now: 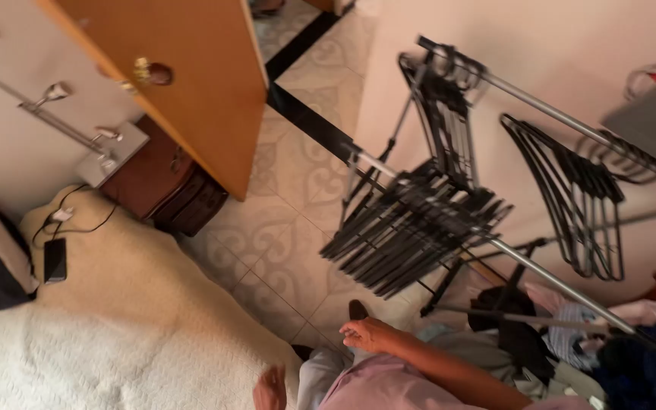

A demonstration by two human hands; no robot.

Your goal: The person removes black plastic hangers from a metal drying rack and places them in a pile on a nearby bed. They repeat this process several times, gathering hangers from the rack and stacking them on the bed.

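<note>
My right hand hangs low in the middle of the view, fingers loosely apart and holding nothing, its bare forearm running off to the lower right. It is just below a bunch of black hangers on a metal clothes rail. My left hand is half cut off by the bottom edge, beside the edge of a cream blanket on a bed; its grip is hidden. A pile of mixed clothes lies under the rail, to the right of my right arm.
More black hangers hang on an upper rail against the pale wall. A wooden door with a brass knob stands open over a dark wooden nightstand. A black phone with a cable lies on the blanket. Patterned floor tiles run between bed and rack.
</note>
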